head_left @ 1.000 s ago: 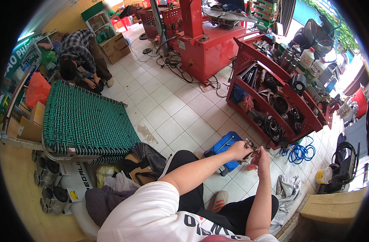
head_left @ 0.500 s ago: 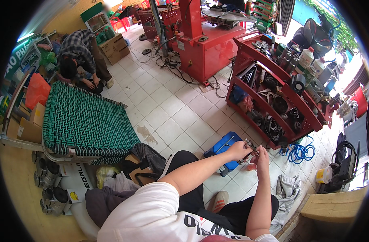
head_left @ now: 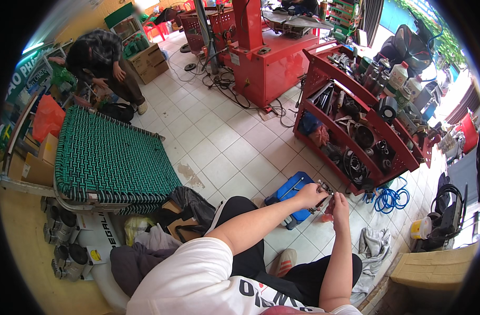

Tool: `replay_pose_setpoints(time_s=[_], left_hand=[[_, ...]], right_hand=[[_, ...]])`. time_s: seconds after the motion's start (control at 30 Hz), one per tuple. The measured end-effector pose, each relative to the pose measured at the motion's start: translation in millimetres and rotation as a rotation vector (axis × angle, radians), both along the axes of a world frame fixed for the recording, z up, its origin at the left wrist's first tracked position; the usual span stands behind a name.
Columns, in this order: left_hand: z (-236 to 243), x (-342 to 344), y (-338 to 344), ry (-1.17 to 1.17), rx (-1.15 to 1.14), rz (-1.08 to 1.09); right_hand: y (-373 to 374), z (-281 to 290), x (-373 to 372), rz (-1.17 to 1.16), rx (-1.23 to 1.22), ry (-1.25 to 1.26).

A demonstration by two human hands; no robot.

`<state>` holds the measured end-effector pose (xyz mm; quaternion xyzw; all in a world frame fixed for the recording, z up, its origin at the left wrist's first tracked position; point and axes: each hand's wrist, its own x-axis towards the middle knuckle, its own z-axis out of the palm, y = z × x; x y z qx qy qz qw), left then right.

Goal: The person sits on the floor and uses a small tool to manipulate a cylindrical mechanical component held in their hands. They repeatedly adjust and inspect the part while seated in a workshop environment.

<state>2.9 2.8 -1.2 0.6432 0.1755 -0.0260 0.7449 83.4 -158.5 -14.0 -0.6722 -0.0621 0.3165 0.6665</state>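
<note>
My left hand [head_left: 310,196] is closed around a small metal part [head_left: 326,187] with a dark, uneven outline; its exact kind is too small to make out. Just to the right, the pinched fingers of my right hand [head_left: 340,206] meet the near end of that part. Whether they grip a separate piece there is hidden. Below and behind both hands, a blue tray [head_left: 274,198] rests on the tiled floor with a slim metal tool [head_left: 299,182] lying in it. A small reddish object [head_left: 328,217] shows beneath my right hand.
A red tool cart [head_left: 350,147] full of tools and bottles stands ahead right, near a coiled blue hose [head_left: 391,199]. Grey cloth [head_left: 374,252] lies at right. A green woven lounger [head_left: 114,157] is at left; beyond it a person [head_left: 98,58] bends over a black bag [head_left: 118,112].
My right hand has shifted very slightly; the left keeps its hold on the metal part. The other person has risen a little, hands now apart and off the black bag.
</note>
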Motion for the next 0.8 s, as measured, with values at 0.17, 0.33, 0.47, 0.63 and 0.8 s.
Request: replay_pose_setpoints(time_s=[0.17, 0.33, 0.47, 0.63, 0.8], left_hand=[[-4.0, 1.2, 0.6, -0.019, -0.048, 0.041], [-10.2, 1.6, 3.1, -0.023, 0.026, 0.022], [-9.8, 1.8, 1.4, -0.009, 0.004, 0.012], [2.1, -0.4, -0.1, -0.013, 0.01, 0.036], [-11.2, 3.2, 2.1, -0.024, -0.104, 0.037]], right_hand=[[2.5, 1.6, -0.8, 0.051, 0.048, -0.115], [4.0, 25.1, -5.4, 0.027, -0.005, 0.007], [-3.1, 16.2, 2.7, 0.114, -0.117, 0.108], [-4.9, 2.6, 6.3, 0.087, 0.028, 0.024], [-2.7, 3.5, 4.5, 0.084, 0.101, 0.012]])
